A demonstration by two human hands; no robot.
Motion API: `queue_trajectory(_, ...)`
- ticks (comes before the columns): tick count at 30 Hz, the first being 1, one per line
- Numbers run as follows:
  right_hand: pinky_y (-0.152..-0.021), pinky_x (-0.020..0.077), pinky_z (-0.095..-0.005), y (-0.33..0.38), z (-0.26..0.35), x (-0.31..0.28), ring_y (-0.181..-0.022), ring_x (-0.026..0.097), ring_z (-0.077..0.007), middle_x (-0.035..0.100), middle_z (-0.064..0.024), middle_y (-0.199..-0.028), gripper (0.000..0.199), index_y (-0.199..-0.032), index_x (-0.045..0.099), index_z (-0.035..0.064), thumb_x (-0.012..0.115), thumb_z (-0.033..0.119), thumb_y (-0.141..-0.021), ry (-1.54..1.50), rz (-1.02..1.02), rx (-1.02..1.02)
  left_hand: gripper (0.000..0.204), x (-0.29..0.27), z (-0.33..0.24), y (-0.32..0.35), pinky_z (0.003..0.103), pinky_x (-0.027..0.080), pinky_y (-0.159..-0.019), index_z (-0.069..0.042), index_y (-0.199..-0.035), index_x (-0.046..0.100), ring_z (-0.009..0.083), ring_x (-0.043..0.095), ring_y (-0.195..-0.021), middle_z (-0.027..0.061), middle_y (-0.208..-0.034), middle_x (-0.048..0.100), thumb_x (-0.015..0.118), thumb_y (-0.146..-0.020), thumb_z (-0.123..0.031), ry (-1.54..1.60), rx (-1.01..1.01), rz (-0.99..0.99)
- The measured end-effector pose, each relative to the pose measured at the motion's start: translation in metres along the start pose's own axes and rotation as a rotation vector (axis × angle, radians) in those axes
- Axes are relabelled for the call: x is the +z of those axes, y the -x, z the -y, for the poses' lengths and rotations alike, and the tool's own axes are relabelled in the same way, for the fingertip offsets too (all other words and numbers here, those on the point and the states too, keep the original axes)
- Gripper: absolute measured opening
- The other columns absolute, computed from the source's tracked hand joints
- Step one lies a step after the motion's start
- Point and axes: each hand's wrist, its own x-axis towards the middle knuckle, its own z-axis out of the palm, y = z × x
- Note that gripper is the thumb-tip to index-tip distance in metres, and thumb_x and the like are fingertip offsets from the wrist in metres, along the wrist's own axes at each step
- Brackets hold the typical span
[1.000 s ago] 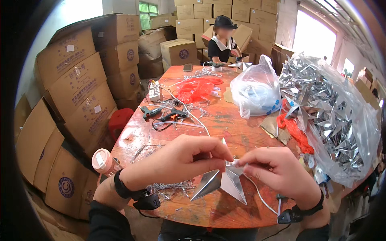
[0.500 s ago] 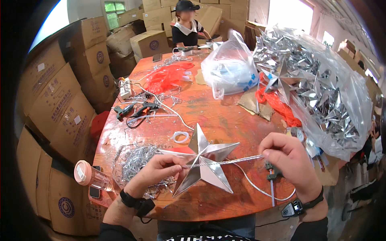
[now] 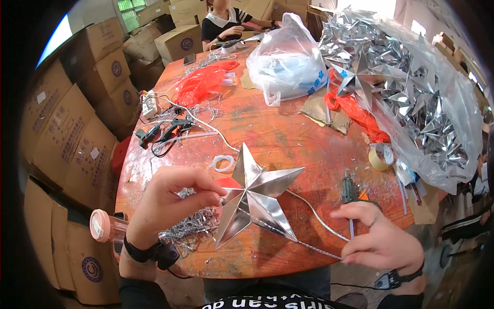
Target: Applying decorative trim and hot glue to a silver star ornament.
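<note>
A silver five-pointed star (image 3: pixel 252 193) stands out from the table in front of me, its points folded into ridges. A thin silver twisted cord (image 3: pixel 278 232) slants down to the right across its face. My left hand (image 3: pixel 172 201) is closed in a pinch on the cord's upper end, at the star's left point; whether it also grips the star I cannot tell. My right hand (image 3: pixel 383 237) pinches the cord's lower end between thumb and finger, other fingers loosely bent. Just beyond that hand lies a green glue gun (image 3: pixel 350 190), partly covered by it.
Silver tinsel (image 3: pixel 193 224) lies beside my left wrist, near a pink-lidded bottle (image 3: pixel 103 225). More glue guns (image 3: pixel 159 134), a red plastic bag (image 3: pixel 203 85) and a white bag (image 3: pixel 288 72) are farther back. A big clear bag of silver stars (image 3: pixel 406 98) fills the right. A co-worker (image 3: pixel 224 26) sits opposite.
The cord has gone from nearly level across the star to slanting down rightward. My left hand has risen and moved left; my right hand has lowered. The view has shifted a little.
</note>
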Motion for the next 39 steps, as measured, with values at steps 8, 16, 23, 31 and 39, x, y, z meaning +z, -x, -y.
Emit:
queue_trajectory(8,-0.113,0.0312,-0.0558,0.000,-0.038,0.065,-0.135,0.044,-0.0433,0.045,-0.0245,-0.145,0.027,-0.095,0.066,0.0017,0.066,0.028,-0.097,-1.197,0.365,-0.548,0.010,0.037,-0.052,-0.013,0.030,0.049,-0.066,-0.004,-0.088,0.077,0.0188,0.065,-0.076,0.0058,-0.084,0.066,0.081,-0.081,-0.008,0.110,0.364,0.338)
queue_trajectory(16,-0.077,0.0464,-0.0236,-0.022,0.006,0.085,-0.089,0.056,-0.0077,0.060,-0.0047,-0.113,0.025,-0.122,0.056,0.0027,0.060,0.017,-0.102,-1.583,0.092,0.227,0.020,0.064,-0.043,-0.022,0.032,0.050,-0.063,-0.007,-0.092,0.076,0.0205,0.064,-0.074,0.0053,-0.082,0.066,0.085,-0.074,-0.006,-0.258,0.348,0.167)
queue_trajectory(23,-0.065,0.0400,-0.0190,-0.012,-0.011,0.088,-0.075,0.050,-0.0010,0.061,0.0045,-0.084,0.019,-0.103,0.068,0.0016,0.058,0.018,-0.103,-1.107,-0.275,0.553,0.012,0.056,0.027,-0.001,0.030,0.049,-0.063,-0.003,-0.086,0.068,0.0155,0.062,-0.070,0.0054,-0.081,0.064,0.078,-0.081,-0.005,-0.184,-0.043,-0.026)
queue_trajectory(31,-0.060,0.0379,-0.0201,-0.017,-0.034,0.101,-0.069,0.049,-0.0013,0.060,0.0035,-0.077,0.016,-0.096,0.067,-0.0018,0.066,0.014,-0.098,-0.965,-0.448,0.587,0.009,0.077,0.067,0.030,0.020,0.046,-0.070,0.001,-0.093,0.062,0.0064,0.057,-0.082,0.0014,-0.091,0.060,0.070,-0.092,-0.003,0.380,-0.281,-0.164)
queue_trajectory(39,-0.054,0.0404,-0.0218,-0.021,-0.032,0.095,-0.062,0.052,-0.0034,0.062,-0.0013,-0.070,0.012,-0.088,0.066,-0.0020,0.070,0.009,-0.092,-0.666,-0.454,0.538,0.004,0.065,0.058,0.011,0.021,0.049,-0.069,0.002,-0.093,0.063,0.0063,0.061,-0.076,0.0029,-0.087,0.063,0.067,-0.091,0.001,0.123,-0.318,-0.272)
